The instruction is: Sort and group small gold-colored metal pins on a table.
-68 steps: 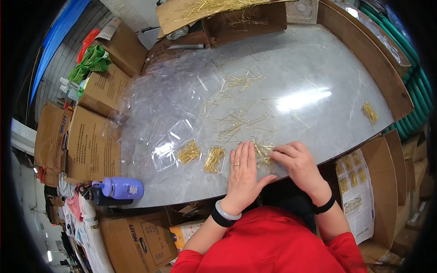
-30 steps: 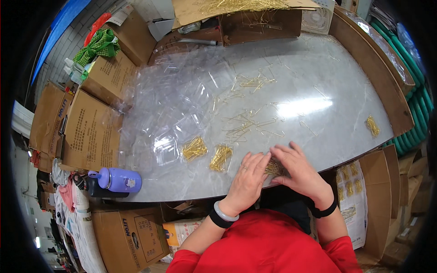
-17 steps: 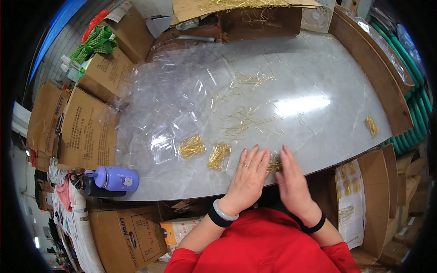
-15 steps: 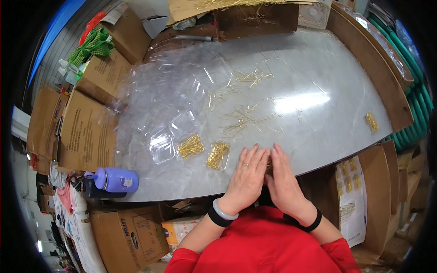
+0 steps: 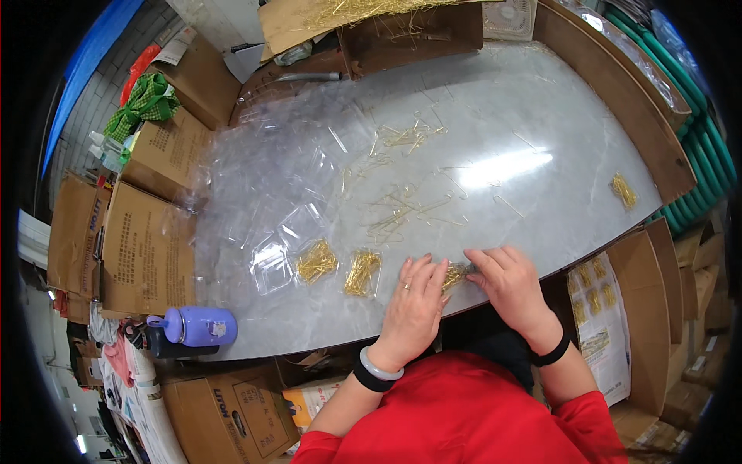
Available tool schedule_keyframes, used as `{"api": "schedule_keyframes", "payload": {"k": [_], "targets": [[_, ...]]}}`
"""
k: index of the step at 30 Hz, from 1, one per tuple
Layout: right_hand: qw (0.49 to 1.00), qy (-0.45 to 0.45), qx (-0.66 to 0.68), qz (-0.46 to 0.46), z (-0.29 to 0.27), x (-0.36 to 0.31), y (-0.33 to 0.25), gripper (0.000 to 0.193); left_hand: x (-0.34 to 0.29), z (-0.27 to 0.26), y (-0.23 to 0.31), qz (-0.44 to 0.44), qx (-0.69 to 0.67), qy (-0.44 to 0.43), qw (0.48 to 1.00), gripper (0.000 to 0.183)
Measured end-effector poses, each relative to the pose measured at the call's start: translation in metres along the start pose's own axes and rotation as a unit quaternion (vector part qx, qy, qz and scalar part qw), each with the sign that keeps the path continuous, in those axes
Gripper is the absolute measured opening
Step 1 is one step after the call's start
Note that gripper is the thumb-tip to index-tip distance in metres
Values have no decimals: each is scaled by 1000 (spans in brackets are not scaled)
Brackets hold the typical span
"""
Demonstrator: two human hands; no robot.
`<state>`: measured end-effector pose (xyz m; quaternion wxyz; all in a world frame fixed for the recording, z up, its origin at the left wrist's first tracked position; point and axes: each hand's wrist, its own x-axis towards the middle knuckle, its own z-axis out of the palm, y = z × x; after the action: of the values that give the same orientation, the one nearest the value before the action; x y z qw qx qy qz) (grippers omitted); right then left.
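Observation:
A bundle of gold wire hooks [image 5: 454,276] lies at the table's near edge between my hands. My left hand [image 5: 411,305] rests along its left side, fingers stretched out and fairly close together. From the right, my right hand [image 5: 510,284] has its thumb and index finger closed on the bundle's right end. Left of my hands are two more piles of gold hooks, one pile [image 5: 362,274] on a clear plastic piece and another pile [image 5: 316,261] beside it. Loose hooks [image 5: 402,213] are scattered farther up the table.
Clear plastic packaging [image 5: 267,166] covers the table's left part. A purple bottle [image 5: 201,326] stands at the near left corner. Cardboard boxes [image 5: 151,255] line the left side, and a cardboard strip [image 5: 618,93] edges the right. One small hook bundle [image 5: 623,191] lies far right.
My hands have moved apart from being pressed flat on either side of the bundle, so it shows now. My right thumb and index finger have closed on its end. The whole view has shifted slightly.

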<state>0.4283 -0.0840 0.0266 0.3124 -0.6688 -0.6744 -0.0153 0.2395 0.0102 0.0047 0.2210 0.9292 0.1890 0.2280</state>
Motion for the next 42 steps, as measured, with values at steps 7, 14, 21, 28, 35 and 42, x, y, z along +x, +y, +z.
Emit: {"api": "schedule_keyframes", "payload": {"k": [7,14,21,28,35,42], "targets": [[992,50,111,40,19,0,-22,34,0,2,1,-1,17,7,1000,65],[978,-156,136,20,-16,4,3,72,-5,1,0,-18,-2,-5,1000,72],[983,-151,94,-44,11,10,-3,68,-4,1,-2,-39,-37,-8,999,87],[981,-36,191,-3,12,6,7,57,-2,-1,3,-24,9,9,1000,83],[992,-63,111,-8,3,-3,12,54,-5,2,-3,-8,39,-9,999,71],[994,-58,78,-41,22,3,-23,50,-5,6,-7,-20,-46,16,999,77]]}}
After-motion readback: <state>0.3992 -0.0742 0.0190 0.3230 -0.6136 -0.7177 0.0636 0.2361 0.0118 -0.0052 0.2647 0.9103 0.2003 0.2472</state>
